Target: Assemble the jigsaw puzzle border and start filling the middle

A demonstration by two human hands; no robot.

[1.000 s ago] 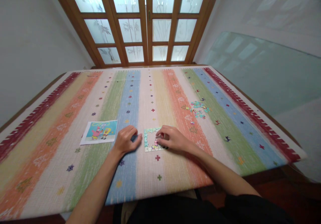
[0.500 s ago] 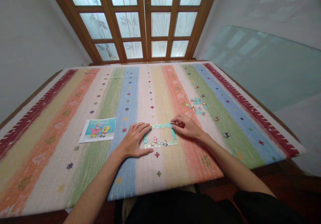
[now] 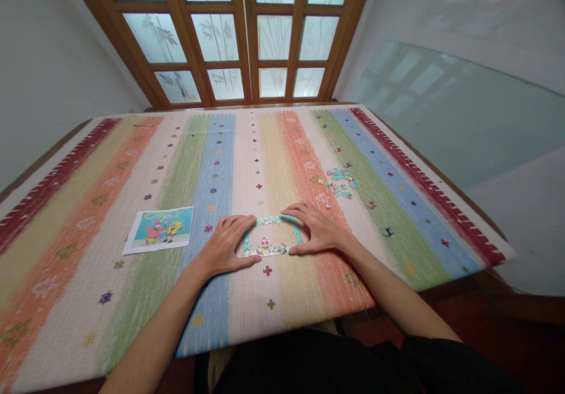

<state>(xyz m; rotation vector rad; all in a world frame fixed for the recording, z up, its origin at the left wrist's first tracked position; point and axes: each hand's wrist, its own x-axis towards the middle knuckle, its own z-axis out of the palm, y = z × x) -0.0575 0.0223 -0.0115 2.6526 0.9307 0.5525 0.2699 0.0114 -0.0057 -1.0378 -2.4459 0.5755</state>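
Note:
A partly joined jigsaw puzzle [image 3: 276, 251] lies flat on the striped cloth, its pieces forming a rectangular border around a bare middle. Turquoise pieces run along the top and sides; a small pink figure shows at the lower edge. My left hand [image 3: 228, 244] clasps its left end, fingertips at the top corner and thumb along the bottom. At the opposite end, my right hand [image 3: 318, 229] grips the same way, fingers over the upper right corner, thumb by the lower right. Both palms hide parts of the side edges.
Left of the puzzle lies a printed cartoon picture [image 3: 162, 229] on white paper. Several loose puzzle pieces [image 3: 339, 176] sit in a pile farther back on the right. A striped tablecloth [image 3: 247, 300] covers the table, with its front edge close to my body.
My right hand has gone from a pinch at the upper right corner to a wide grasp around the right end. My left hand keeps its hold. The view has shifted slightly.

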